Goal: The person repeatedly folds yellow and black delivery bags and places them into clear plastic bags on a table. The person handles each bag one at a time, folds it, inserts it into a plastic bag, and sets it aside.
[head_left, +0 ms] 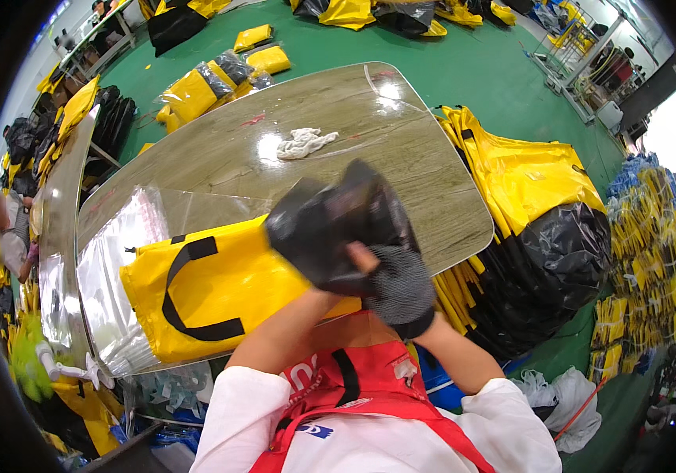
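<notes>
A yellow bag (212, 284) with a black strap handle (172, 288) lies flat on the table, and its black end (334, 225) is lifted and folded up, smeared by motion. My right hand (401, 288), in a dark grey mesh glove with a bare thumb tip showing, is closed on the lower right of this black end. My left hand (316, 306) shows only at the wrist; black material covers its fingers, so I cannot tell how they are set. Clear plastic sleeves (121, 264) are under and beside the bag's left side.
The brown table (219, 154) has a crumpled white cloth (306, 143) on it. Yellow and black bags (535, 181) hang over its right edge. Wrapped bundles (196, 93) lie on the green floor beyond. A person (13, 232) is at another table on the left.
</notes>
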`<control>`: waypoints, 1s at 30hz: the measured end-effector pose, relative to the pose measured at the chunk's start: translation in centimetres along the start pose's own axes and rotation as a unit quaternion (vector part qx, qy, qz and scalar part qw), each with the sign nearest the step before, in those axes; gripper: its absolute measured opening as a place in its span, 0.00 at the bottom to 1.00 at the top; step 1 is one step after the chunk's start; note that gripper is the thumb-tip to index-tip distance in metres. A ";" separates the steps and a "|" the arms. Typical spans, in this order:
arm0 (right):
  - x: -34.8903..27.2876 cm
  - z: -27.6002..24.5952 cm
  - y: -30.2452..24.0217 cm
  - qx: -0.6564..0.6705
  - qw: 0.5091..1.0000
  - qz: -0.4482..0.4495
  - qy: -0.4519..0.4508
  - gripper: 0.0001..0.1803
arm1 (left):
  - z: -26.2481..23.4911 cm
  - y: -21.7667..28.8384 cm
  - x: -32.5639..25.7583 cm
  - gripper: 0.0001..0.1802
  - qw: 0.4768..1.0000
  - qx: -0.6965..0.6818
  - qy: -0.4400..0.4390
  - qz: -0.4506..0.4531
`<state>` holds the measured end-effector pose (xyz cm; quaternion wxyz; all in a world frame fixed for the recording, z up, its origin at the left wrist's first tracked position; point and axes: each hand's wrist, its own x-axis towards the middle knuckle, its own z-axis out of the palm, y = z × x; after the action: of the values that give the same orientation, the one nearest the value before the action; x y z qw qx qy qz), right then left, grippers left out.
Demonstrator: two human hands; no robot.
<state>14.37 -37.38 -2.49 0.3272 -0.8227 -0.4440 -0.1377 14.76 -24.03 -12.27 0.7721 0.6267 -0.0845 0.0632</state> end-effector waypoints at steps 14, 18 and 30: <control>4.9 9.1 -6.6 -0.183 0.897 -0.008 -0.402 0.60 | -29.7 10.0 -27.0 0.40 0.723 0.546 0.420 -0.057; 2.6 16.6 -5.5 -0.126 0.971 -0.032 -0.199 0.49 | -29.6 10.6 -29.1 0.38 0.842 0.182 0.455 -0.225; 0.0 20.5 -7.1 -0.045 0.988 0.031 -0.141 0.32 | -16.5 17.4 -21.3 0.36 0.933 -0.057 0.352 -0.041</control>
<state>7.24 -21.03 -14.81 0.2276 -0.8612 -0.4535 -0.0298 -8.73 -4.12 -3.42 0.7886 0.5223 0.2149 0.2433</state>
